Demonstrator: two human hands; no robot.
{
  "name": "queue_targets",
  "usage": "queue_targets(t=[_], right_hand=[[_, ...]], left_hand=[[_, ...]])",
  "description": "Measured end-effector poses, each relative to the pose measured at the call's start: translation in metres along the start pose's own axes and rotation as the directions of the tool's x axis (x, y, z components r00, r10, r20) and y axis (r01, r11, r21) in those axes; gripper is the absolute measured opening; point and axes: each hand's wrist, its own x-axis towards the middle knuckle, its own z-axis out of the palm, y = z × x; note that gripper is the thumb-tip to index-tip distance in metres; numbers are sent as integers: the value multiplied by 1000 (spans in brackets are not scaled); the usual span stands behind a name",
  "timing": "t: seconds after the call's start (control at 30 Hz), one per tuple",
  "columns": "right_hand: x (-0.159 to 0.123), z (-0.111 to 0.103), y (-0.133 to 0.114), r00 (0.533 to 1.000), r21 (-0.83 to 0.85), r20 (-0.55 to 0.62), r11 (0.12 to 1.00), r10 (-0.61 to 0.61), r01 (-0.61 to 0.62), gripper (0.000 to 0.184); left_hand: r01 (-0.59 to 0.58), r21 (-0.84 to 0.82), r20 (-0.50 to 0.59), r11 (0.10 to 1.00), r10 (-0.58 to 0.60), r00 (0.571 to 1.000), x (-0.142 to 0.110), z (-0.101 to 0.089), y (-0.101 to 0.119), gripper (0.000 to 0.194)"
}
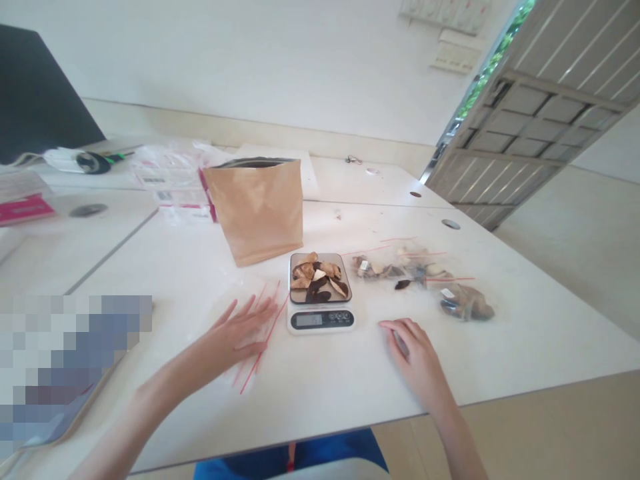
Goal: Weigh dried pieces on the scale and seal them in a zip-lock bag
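My left hand (240, 332) lies flat with fingers spread on a stack of clear zip bags with red strips (257, 333), just left of a small digital kitchen scale (320, 319). The scale's platform carries a pile of brown, dark and pale dried pieces (319, 277). My right hand (415, 350) rests on the white table (320, 380) to the right of the scale, its fingers curled over something small that I cannot make out. Behind the scale stands an open brown paper bag (257, 207).
Several filled clear bags of dried pieces (425, 280) lie right of the scale. A pile of packets and labels (173, 180) sits at the back left, with a dark monitor (35, 93) and a pink box (25, 208). The table's front edge runs close to me.
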Motion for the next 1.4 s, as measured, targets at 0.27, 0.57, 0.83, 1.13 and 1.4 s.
queue_targets(t=[0.27,0.57,0.83,1.13,1.4], right_hand=[[13,8,-91,968,467,250,877,-5,-115,21],[67,30,-148,869,789,494,422,-5,-446,31],[74,37,-135,870,781,486,401,89,-478,41],[85,9,-93,880,753,474,535,-38,-383,34],[75,13,-64,978,310,108,941,-179,138,32]], left_hand=[[-7,104,-472,995,56,880,-6,-9,16,45],[-167,-119,-715,979,32,698,-4,-25,68,44],[-212,-390,-783,896,-201,589,9,-16,70,33],[-293,-559,-827,775,-496,265,47,-13,83,15],[-508,-592,-793,626,-564,230,84,-8,68,17]])
